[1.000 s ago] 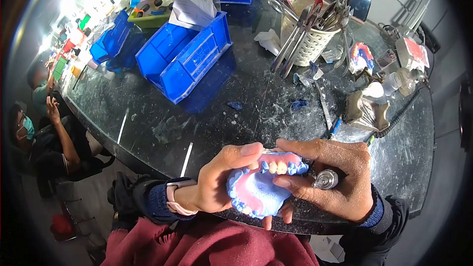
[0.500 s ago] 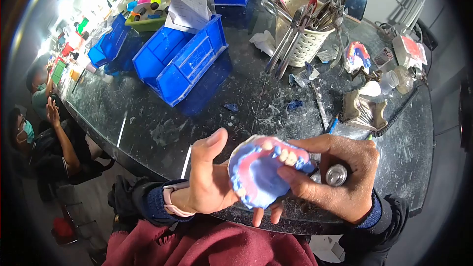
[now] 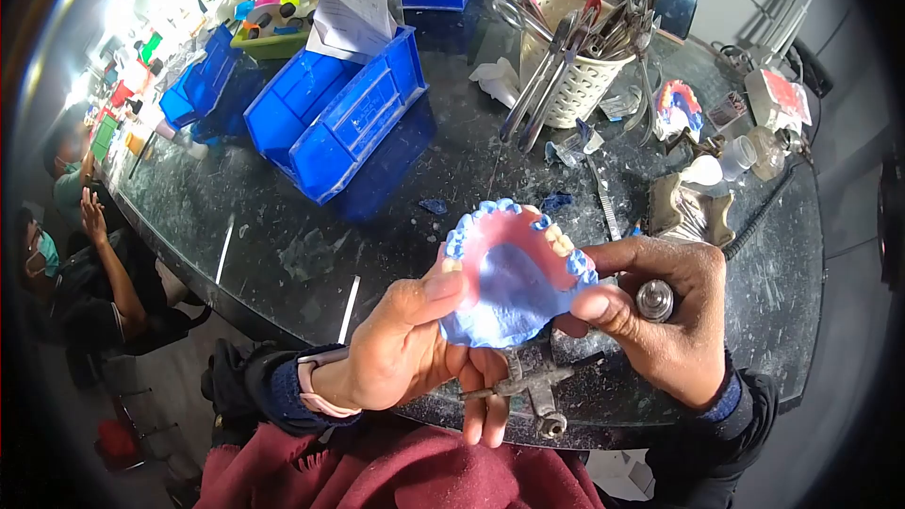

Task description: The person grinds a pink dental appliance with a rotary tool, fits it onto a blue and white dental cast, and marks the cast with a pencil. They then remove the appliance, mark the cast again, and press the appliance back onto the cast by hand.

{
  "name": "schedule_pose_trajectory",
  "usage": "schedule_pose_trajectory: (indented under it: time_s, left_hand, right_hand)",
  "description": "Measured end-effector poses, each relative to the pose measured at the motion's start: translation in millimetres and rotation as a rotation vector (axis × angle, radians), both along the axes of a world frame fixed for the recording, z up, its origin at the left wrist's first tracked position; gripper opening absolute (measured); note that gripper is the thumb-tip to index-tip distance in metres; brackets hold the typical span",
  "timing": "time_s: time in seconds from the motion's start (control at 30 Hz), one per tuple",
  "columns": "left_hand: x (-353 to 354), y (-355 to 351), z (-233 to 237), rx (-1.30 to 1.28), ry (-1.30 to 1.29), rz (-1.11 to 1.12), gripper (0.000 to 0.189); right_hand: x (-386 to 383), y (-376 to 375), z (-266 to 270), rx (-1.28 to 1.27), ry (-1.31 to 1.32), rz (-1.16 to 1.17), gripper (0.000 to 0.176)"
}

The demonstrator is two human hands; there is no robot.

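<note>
A denture model (image 3: 509, 269), pink base on blue plaster with a row of teeth, is held up over the table edge, its arch facing me. My left hand (image 3: 415, 344) grips it from below and the left, thumb on its near rim. My right hand (image 3: 665, 316) pinches its right edge with the thumb and also holds a metal handpiece (image 3: 654, 300) in the palm. A metal articulator frame (image 3: 533, 386) hangs under the model, below my left fingers.
A dark worktop (image 3: 311, 236) carries blue bins (image 3: 330, 113), a white basket of metal tools (image 3: 575, 66), another denture model (image 3: 681, 104), small bottles (image 3: 745, 155) and a coiled cable (image 3: 764, 207). Two people sit at the far left (image 3: 66, 245).
The model has been lifted and tipped up so its arch faces me. My left thumb has closed onto its rim, and the metal frame underneath has come into view.
</note>
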State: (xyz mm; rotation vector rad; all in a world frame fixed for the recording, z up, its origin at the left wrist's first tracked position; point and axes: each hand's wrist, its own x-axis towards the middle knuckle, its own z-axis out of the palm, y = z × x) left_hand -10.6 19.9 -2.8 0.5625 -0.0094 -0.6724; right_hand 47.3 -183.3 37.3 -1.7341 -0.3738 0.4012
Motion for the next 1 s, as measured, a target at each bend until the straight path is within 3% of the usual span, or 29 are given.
schedule_pose_trajectory:
  time_s: [0.2,0.43,0.63,0.9,1.0]
  left_hand:
    - [2,-4,11,0.154,-0.111,0.056,0.065]
    - [5,-15,12,0.282,-0.217,0.217,0.077]
    - [4,-11,19,0.384,-0.231,0.184,0.096]
    - [1,-11,12,0.583,-0.286,0.19,0.102]
    - [0,-10,13,0.594,-0.289,0.187,0.099]
  right_hand:
    - [6,-6,3,0.05,0.068,0.115,0.03]
    - [7,-6,-1,0.041,-0.028,0.138,0.028]
    - [11,-6,-3,0.014,-0.177,0.184,0.028]
    - [10,-5,-5,-0.037,-0.363,0.178,0.034]
    - [10,-6,-3,-0.069,-0.307,0.177,0.034]
